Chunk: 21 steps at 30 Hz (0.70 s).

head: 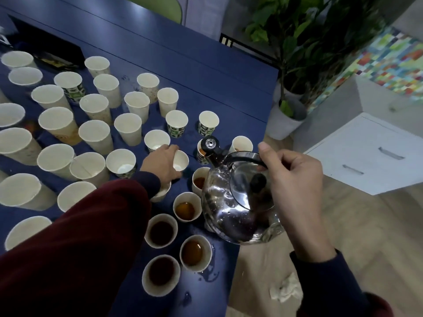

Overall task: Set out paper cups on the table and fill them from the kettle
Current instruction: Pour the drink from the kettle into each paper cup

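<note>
1. R grip: right hand has its fingers curled round the black handle, thumb on top. It carries the kettle centre-right of frame, tipped toward the spout. Risk: the one-hand hold sits off to the handle's right end. If the wrist rolls, the pour surges.
2. The spout is over a patterned cup holding brown liquid. No stream can be made out, so can't tell if it is pouring. Risk: overfill, as the spout hides most of that cup's mouth.
3. L grip: left hand wraps the wall of an empty cup, just left of the spout. Risks: a squeeze buckles the paper; fingers near the spout get splashed (temp unknown).
4. The left sleeve hangs over the lower-left rows, and one cup is half under the wrist. Risk: a pull-back topples it.
5. Filled cups cluster lower centre, tight by the table edge, with the kettle belly beside or above them. Risk: the belly clips a rim and tea goes over the edge.
6. A puddle and drops lie near the lower edge; a tissue lies on the floor. Risks: cup bases go soft or slide; drips make the floor slick.
7. Empty cups are packed across left and centre. Judgement: most are unfilled, and the long reaches raise every risk above.
</note>
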Each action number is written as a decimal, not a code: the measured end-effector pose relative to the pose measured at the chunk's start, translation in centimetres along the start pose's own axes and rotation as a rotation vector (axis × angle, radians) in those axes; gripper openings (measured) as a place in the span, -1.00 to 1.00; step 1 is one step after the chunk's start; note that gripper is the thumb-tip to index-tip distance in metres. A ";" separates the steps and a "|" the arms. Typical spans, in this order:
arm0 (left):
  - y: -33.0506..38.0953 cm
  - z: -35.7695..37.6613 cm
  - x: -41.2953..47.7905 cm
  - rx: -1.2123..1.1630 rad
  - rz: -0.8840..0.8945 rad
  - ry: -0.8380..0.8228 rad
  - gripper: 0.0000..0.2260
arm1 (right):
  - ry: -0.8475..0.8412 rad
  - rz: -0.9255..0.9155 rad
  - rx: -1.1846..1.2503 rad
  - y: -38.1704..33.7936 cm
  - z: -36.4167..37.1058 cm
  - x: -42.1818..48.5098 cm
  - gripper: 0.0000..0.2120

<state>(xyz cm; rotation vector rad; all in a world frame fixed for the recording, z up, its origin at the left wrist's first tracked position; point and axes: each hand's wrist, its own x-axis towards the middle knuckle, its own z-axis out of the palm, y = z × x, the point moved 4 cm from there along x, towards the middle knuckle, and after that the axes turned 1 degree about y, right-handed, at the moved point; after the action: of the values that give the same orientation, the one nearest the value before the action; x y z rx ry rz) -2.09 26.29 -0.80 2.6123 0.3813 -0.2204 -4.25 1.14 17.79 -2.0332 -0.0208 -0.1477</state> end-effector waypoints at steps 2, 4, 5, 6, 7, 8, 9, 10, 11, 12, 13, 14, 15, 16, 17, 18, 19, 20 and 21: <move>0.1 -0.9 -0.4 -0.048 0.035 0.032 -0.35 | 0.013 -0.008 -0.013 -0.6 0.6 -0.5 -0.46; 0.2 -2.4 -1.2 -0.115 0.096 0.105 -0.36 | 0.019 -0.006 -0.023 -1.2 1.2 -1.0 -0.49; 0.3 -3.3 -1.7 -0.157 0.135 0.155 -0.37 | 0.017 -0.008 -0.033 -1.5 1.4 -1.1 -0.51; 0.4 -4.2 -2.2 -0.197 0.181 0.200 -0.37 | 0.013 -0.010 -0.049 -1.9 1.7 -1.3 -0.51; 0.5 -5.1 -2.8 -0.227 0.229 0.236 -0.36 | 0.009 -0.015 -0.063 -2.2 2.1 -1.5 -0.51; 0.6 -6.0 -3.4 -0.245 0.272 0.258 -0.33 | 0.006 -0.020 -0.072 -2.6 2.4 -1.7 -0.51; 0.8 -6.7 -4.0 -0.254 0.310 0.268 -0.31 | 0.005 -0.024 -0.078 -3.0 2.7 -1.9 -0.51; 1.0 -7.4 -4.7 -0.257 0.345 0.271 -0.29 | 0.006 -0.030 -0.082 -3.3 2.9 -2.0 -0.51; 1.1 -8.0 -5.2 -0.261 0.378 0.268 -0.28 | 0.011 -0.036 -0.083 -3.6 3.2 -2.2 -0.52; 1.2 -8.4 -5.8 -0.269 0.406 0.263 -0.27 | 0.017 -0.042 -0.086 -3.9 3.4 -2.3 -0.52; 1.3 -8.6 -6.2 -0.287 0.416 0.253 -0.25 | 0.025 -0.047 -0.090 -4.0 3.6 -2.3 -0.52; 1.2 -8.7 -6.5 -0.313 0.404 0.236 -0.24 | 0.033 -0.052 -0.097 -4.2 3.8 -2.4 -0.52; 1.0 -8.7 -6.6 -0.344 0.375 0.217 -0.23 | 0.038 -0.056 -0.108 -4.3 4.0 -2.5 -0.52; 0.7 -8.6 -6.6 -0.364 0.345 0.203 -0.23 | 0.041 -0.057 -0.120 -4.5 4.1 -2.6 -0.53; 0.4 -8.5 -6.7 -0.370 0.330 0.197 -0.23 | 0.040 -0.055 -0.131 -4.6 4.3 -2.8 -0.53; 0.2 -8.4 -6.8 -0.364 0.326 0.197 -0.25 | 0.036 -0.049 -0.140 -4.8 4.4 -2.9 -0.53; 0.1 -8.4 -6.9 -0.358 0.331 0.200 -0.28 | 0.032 -0.045 -0.148 -5.0 4.5 -2.9 -0.53; 0.0 -8.5 -7.0 -0.359 0.339 0.203 -0.31 | 0.030 -0.045 -0.159 -5.2 4.6 -3.1 -0.53; -0.1 -8.6 -7.2 -0.366 0.348 0.204 -0.34 | 0.031 -0.047 -0.171 -5.3 4.7 -3.1 -0.52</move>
<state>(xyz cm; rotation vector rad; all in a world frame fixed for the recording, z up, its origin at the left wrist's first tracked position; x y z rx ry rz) -8.18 28.93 8.20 2.2925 0.0234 0.2161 -7.34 7.84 20.10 -2.2021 -0.0379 -0.2169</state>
